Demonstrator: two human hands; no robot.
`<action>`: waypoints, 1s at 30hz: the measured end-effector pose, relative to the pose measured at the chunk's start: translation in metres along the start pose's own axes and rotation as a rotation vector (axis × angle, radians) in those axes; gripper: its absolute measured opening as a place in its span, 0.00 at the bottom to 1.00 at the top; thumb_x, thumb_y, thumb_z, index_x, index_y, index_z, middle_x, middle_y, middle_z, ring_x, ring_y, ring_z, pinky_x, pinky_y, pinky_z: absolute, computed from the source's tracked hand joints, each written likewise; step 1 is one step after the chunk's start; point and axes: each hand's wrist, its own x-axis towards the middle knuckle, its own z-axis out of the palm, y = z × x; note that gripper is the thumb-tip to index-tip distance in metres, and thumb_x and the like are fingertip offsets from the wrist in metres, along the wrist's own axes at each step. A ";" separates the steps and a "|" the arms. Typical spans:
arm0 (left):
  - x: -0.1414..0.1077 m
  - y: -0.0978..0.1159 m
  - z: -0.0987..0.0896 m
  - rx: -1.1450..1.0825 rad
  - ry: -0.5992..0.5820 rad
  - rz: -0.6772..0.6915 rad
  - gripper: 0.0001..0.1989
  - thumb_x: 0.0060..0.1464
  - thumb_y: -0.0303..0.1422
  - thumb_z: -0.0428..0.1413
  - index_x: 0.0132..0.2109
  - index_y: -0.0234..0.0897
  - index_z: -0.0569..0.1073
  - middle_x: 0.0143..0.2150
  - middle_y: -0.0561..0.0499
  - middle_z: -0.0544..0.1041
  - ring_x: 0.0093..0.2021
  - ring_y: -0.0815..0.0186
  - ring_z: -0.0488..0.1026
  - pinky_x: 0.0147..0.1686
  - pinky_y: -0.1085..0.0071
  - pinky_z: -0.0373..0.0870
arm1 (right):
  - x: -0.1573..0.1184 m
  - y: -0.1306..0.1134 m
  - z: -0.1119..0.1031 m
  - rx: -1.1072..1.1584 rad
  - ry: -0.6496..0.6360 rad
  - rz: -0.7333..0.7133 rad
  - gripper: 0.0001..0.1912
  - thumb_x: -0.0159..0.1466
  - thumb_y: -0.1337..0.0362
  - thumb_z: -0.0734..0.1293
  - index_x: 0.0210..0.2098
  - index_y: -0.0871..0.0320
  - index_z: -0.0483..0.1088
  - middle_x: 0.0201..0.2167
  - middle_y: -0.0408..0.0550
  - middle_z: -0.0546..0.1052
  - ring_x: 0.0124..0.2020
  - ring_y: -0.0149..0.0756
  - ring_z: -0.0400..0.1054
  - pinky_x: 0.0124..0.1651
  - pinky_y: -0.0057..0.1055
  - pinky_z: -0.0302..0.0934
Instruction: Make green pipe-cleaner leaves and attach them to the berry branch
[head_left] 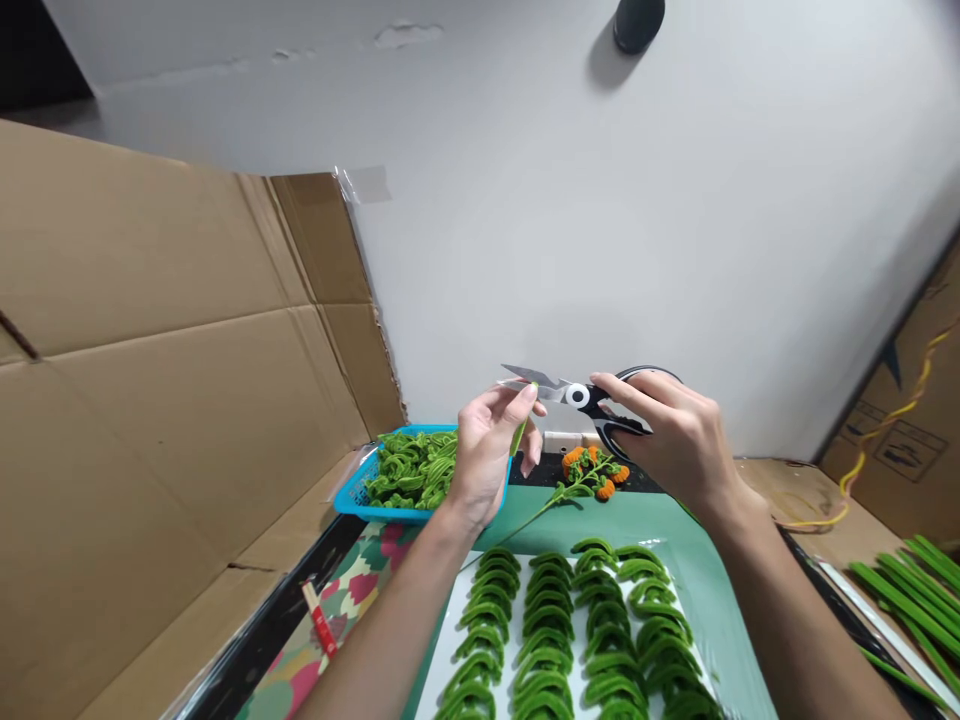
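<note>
My right hand (679,430) grips a pair of scissors (578,396) by its black handles, blades parted and pointing left. Between the thumb and fingers of my left hand (484,455) is a short green chenille stem (518,436), its tip up at the blades. Whether the blades touch it I cannot tell. Below both hands, rows of curved green chenille pieces (545,630) lie on a white board (512,655). Behind my left wrist stands a blue basket (352,503) heaped with curled green chenille pieces (412,468). A chenille flower stem with orange blooms (574,462) lies beyond the board.
A green mat (637,510) lies under the board. Straight green chenille stems (911,590) lie at the right, near a yellow cord (862,455). Cardboard panels (165,400) stand at the left against a white wall (637,220). A red-wrapped stick (321,620) lies on patterned cloth (360,590).
</note>
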 end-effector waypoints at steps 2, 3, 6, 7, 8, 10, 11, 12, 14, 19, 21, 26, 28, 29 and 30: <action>0.000 -0.001 0.001 0.023 0.036 0.009 0.17 0.57 0.43 0.69 0.34 0.33 0.77 0.34 0.53 0.78 0.14 0.76 0.69 0.10 0.78 0.57 | -0.001 0.000 0.001 0.008 0.014 -0.007 0.13 0.70 0.70 0.67 0.52 0.56 0.80 0.33 0.47 0.80 0.34 0.36 0.73 0.35 0.31 0.64; 0.000 -0.001 0.001 0.032 0.049 0.012 0.17 0.57 0.43 0.69 0.33 0.32 0.78 0.33 0.52 0.79 0.14 0.76 0.69 0.10 0.78 0.57 | -0.001 -0.001 0.002 0.011 0.021 -0.009 0.13 0.70 0.70 0.68 0.52 0.57 0.80 0.33 0.47 0.80 0.34 0.36 0.73 0.35 0.31 0.64; -0.001 -0.001 0.000 0.058 0.070 0.036 0.17 0.58 0.43 0.69 0.31 0.32 0.80 0.31 0.52 0.79 0.14 0.77 0.68 0.10 0.77 0.58 | -0.002 -0.001 0.002 0.030 0.032 -0.012 0.15 0.68 0.72 0.68 0.52 0.58 0.80 0.34 0.47 0.80 0.34 0.37 0.73 0.35 0.32 0.65; -0.001 -0.001 0.000 0.061 0.072 0.045 0.17 0.58 0.43 0.69 0.30 0.32 0.81 0.30 0.52 0.79 0.14 0.77 0.67 0.10 0.77 0.58 | -0.002 -0.001 0.002 0.040 0.030 -0.012 0.17 0.66 0.73 0.67 0.53 0.59 0.79 0.34 0.47 0.79 0.35 0.38 0.73 0.36 0.33 0.66; -0.001 -0.001 0.000 0.060 0.072 0.050 0.17 0.57 0.42 0.69 0.30 0.32 0.81 0.30 0.52 0.79 0.14 0.77 0.66 0.10 0.77 0.58 | -0.002 -0.001 0.002 0.051 0.025 -0.012 0.19 0.64 0.74 0.67 0.53 0.60 0.79 0.34 0.48 0.79 0.35 0.40 0.73 0.37 0.33 0.66; -0.001 -0.001 0.000 0.052 0.067 0.046 0.18 0.57 0.42 0.70 0.29 0.32 0.81 0.30 0.51 0.79 0.14 0.77 0.66 0.10 0.78 0.56 | -0.001 -0.002 0.001 0.074 0.009 -0.004 0.23 0.60 0.76 0.66 0.54 0.61 0.78 0.34 0.49 0.78 0.37 0.42 0.73 0.39 0.35 0.68; -0.001 -0.001 0.000 0.050 0.065 0.039 0.17 0.57 0.42 0.70 0.29 0.32 0.81 0.30 0.51 0.80 0.14 0.78 0.66 0.10 0.78 0.56 | -0.001 -0.002 0.001 0.083 -0.001 0.000 0.25 0.59 0.76 0.66 0.55 0.61 0.78 0.35 0.50 0.78 0.38 0.43 0.73 0.40 0.36 0.68; -0.001 -0.001 0.001 0.047 0.064 0.033 0.17 0.56 0.42 0.70 0.29 0.32 0.81 0.30 0.51 0.80 0.14 0.78 0.66 0.10 0.78 0.55 | 0.000 -0.004 0.002 0.090 -0.008 0.003 0.25 0.59 0.76 0.66 0.55 0.61 0.77 0.36 0.50 0.78 0.39 0.44 0.72 0.41 0.37 0.69; -0.002 -0.002 0.001 0.043 0.065 0.021 0.17 0.56 0.43 0.70 0.30 0.32 0.81 0.31 0.51 0.81 0.14 0.77 0.66 0.10 0.78 0.55 | 0.001 -0.007 0.003 0.083 -0.009 0.005 0.26 0.59 0.76 0.66 0.56 0.61 0.77 0.37 0.51 0.78 0.40 0.45 0.72 0.42 0.38 0.69; -0.003 -0.003 0.002 0.021 0.072 0.011 0.17 0.57 0.43 0.70 0.32 0.32 0.81 0.26 0.53 0.78 0.13 0.76 0.66 0.10 0.79 0.56 | 0.001 -0.017 0.008 -0.026 0.064 -0.016 0.25 0.60 0.76 0.67 0.57 0.61 0.76 0.36 0.51 0.76 0.38 0.44 0.68 0.43 0.39 0.68; -0.004 -0.002 0.002 0.019 0.060 0.010 0.18 0.57 0.43 0.70 0.31 0.32 0.81 0.27 0.53 0.78 0.13 0.77 0.66 0.10 0.80 0.55 | 0.001 -0.021 0.009 -0.046 0.095 -0.018 0.26 0.60 0.76 0.67 0.57 0.61 0.76 0.37 0.52 0.76 0.39 0.45 0.68 0.44 0.39 0.68; -0.004 0.000 0.002 0.022 0.017 0.022 0.18 0.57 0.43 0.70 0.30 0.31 0.81 0.31 0.49 0.81 0.13 0.78 0.66 0.09 0.79 0.55 | 0.000 -0.025 0.010 -0.083 0.134 0.000 0.27 0.59 0.75 0.69 0.59 0.60 0.75 0.38 0.52 0.77 0.40 0.46 0.69 0.47 0.40 0.67; -0.005 0.000 0.002 0.029 0.017 0.030 0.18 0.57 0.43 0.70 0.31 0.31 0.81 0.32 0.49 0.82 0.13 0.78 0.66 0.09 0.79 0.55 | 0.000 -0.025 0.011 -0.105 0.151 -0.015 0.27 0.60 0.74 0.69 0.59 0.60 0.75 0.37 0.52 0.78 0.40 0.44 0.70 0.46 0.39 0.66; -0.005 -0.001 0.002 0.037 0.020 0.037 0.17 0.58 0.43 0.70 0.31 0.31 0.82 0.32 0.49 0.82 0.13 0.78 0.66 0.09 0.79 0.55 | 0.000 -0.024 0.011 -0.116 0.161 -0.025 0.26 0.61 0.73 0.69 0.59 0.59 0.75 0.37 0.51 0.78 0.39 0.44 0.71 0.45 0.38 0.66; -0.005 -0.001 0.002 0.046 0.026 0.046 0.17 0.58 0.42 0.70 0.32 0.31 0.82 0.32 0.49 0.82 0.12 0.78 0.66 0.09 0.79 0.55 | -0.001 -0.024 0.011 -0.124 0.169 -0.034 0.25 0.62 0.73 0.69 0.59 0.59 0.75 0.37 0.51 0.78 0.38 0.43 0.71 0.44 0.37 0.65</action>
